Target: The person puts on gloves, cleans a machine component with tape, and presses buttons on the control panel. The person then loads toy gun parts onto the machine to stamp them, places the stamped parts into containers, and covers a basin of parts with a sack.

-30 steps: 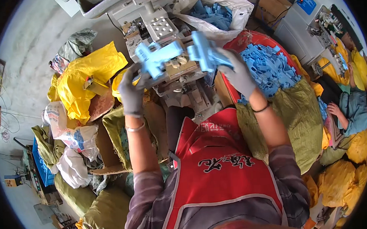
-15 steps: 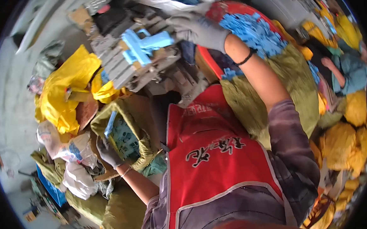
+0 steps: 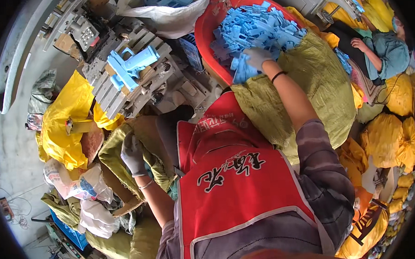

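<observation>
Resting at the near edge of a heap of light-blue pieces, the gloved right hand is meeting a pistol-shaped blue piece with its fingers; whether they are gripping it is impossible to tell. The heap is filling a red tub, and an olive sack is draping over the tub's near side. Hanging over an open olive sack at the person's left, the gloved left hand is pointing its fingers upward, slightly bent; whether it is holding anything is not clear. Another pistol-shaped blue piece is lying on the slotted grey bed of a machine, well apart from both hands. Between machine and tub, a dark blue crate is standing. Beyond, a white sack is holding more blue pieces. A yellow sack is sagging beside the machine. The person is wearing a red apron, and a co-worker in a teal sleeve is sitting at the far right.
</observation>
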Demonstrator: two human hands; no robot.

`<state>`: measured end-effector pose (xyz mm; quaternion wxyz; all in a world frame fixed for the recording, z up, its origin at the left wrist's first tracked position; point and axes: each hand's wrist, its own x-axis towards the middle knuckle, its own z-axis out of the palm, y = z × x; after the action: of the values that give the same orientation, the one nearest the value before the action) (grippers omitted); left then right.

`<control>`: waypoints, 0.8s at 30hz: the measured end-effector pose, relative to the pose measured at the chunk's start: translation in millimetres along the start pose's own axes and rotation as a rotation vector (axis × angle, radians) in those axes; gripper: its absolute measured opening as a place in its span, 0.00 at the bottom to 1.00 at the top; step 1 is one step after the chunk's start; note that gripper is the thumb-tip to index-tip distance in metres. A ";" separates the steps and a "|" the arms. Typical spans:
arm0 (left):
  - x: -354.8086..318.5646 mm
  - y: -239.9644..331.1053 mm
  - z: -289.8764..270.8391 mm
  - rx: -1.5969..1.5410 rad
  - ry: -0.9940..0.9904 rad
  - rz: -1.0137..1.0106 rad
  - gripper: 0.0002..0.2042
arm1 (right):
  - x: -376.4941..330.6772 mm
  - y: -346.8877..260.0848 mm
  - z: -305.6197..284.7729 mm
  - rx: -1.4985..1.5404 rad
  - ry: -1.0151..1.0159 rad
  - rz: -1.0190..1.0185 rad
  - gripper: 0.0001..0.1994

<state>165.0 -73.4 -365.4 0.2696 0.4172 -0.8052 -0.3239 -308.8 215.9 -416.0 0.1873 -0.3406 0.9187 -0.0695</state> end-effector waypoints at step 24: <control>-10.9 89.6 7.7 0.028 -0.078 0.371 0.10 | -98.5 64.8 -60.8 0.802 -0.222 0.068 0.19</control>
<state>120.6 -22.2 -305.3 0.2873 0.2524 -0.8827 -0.2732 -302.7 329.2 -347.3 0.4052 -0.2157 0.8037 -0.3785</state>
